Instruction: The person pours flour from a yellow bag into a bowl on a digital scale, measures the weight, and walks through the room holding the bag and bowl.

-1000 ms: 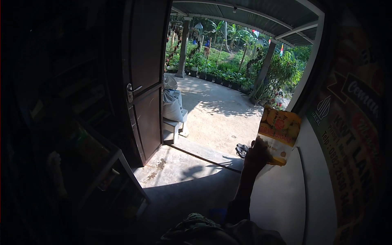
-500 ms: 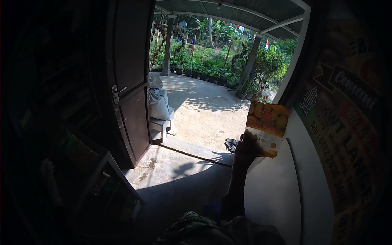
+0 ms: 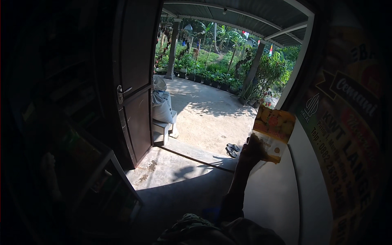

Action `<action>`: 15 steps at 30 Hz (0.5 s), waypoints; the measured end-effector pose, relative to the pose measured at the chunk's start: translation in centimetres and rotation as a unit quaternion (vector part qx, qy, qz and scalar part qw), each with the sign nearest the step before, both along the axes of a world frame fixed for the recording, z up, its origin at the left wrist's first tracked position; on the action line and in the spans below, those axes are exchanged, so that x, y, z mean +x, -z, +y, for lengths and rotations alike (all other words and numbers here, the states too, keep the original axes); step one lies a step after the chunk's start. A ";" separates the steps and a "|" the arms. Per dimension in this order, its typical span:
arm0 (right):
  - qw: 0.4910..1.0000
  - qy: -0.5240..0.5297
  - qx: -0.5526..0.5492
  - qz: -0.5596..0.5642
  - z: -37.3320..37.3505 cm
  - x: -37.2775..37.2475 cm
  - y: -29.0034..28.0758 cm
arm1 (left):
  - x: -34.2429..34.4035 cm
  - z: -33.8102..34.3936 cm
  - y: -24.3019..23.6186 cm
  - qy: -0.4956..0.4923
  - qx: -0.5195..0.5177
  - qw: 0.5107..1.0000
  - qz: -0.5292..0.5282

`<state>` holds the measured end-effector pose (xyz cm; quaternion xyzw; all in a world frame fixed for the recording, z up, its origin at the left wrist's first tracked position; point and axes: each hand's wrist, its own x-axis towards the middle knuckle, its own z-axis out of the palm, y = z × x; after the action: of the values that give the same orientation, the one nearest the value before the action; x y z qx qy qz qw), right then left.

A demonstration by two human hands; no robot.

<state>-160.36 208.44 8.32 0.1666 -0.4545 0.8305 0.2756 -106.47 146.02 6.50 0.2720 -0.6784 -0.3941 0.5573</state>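
Observation:
My right hand [image 3: 252, 152] is closed on the lower left edge of a flat packet [image 3: 275, 126]. The packet is upright and slightly tilted, with yellow-orange fruit pictures on top, a pale middle and a yellow lower edge. Sunlight from the doorway falls around it, while the hand and forearm are in shadow. Deep in the dark at far left, a pale shape [image 3: 50, 165] may be my left hand; its fingers cannot be made out.
A dark brown door [image 3: 132, 85] stands open at left, beside a glass-fronted cabinet [image 3: 108, 183]. White sacks [image 3: 162, 108] rest on a low bench [image 3: 161, 128] outside. Black sandals [image 3: 232, 150] lie beyond the threshold. A printed banner [image 3: 347, 122] hangs at right.
The packet and my right hand have shifted slightly right and down in the view. The doorway scene has also moved a little right. My right hand keeps its hold.

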 end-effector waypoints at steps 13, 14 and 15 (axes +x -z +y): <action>0.996 0.060 0.017 0.058 -1.2 1.5 0.8 | -1.4 2.2 -0.4 -0.034 0.012 0.998 -0.047; 0.997 0.062 -0.046 -0.008 -0.9 1.2 0.9 | -1.2 1.5 0.0 -0.021 0.002 0.998 -0.067; 0.994 0.056 -0.080 -0.043 -1.4 1.4 0.9 | -0.6 0.6 0.4 -0.026 -0.001 0.997 -0.067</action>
<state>-159.01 206.99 7.44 0.0825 -0.4069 0.8538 0.3141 -107.09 146.63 6.11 0.3150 -0.7070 -0.3595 0.5211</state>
